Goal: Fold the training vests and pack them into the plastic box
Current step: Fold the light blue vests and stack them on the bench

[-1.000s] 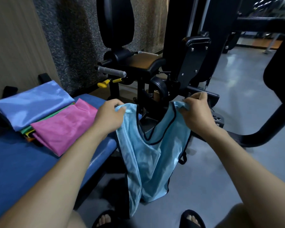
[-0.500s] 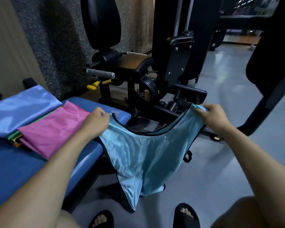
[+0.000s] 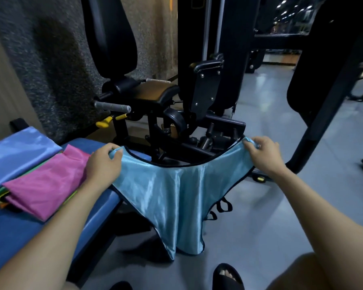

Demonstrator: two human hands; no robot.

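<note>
A shiny light-blue training vest (image 3: 168,197) with black trim hangs stretched between my hands, off the right end of a blue padded bench (image 3: 19,235). My left hand (image 3: 104,166) grips one shoulder strap above the bench end. My right hand (image 3: 264,155) grips the other strap out over the floor. The vest's lower part droops toward the floor, with black elastic loops at its right side. On the bench to the left lie a folded pink vest (image 3: 44,185) and a folded blue vest (image 3: 17,155) on top of green and orange ones. No plastic box is in view.
A black gym machine (image 3: 176,105) with a seat pad, grey handle and yellow lever stands just behind the vest. Grey floor (image 3: 281,216) spreads to the right, crossed by a dark machine frame (image 3: 314,126). My sandalled feet (image 3: 226,275) are below the vest.
My hands have moved apart, pulling the vest's neckline taut and wide. The vest has come lower and nearer the bench end. The view has shifted slightly to the right.
</note>
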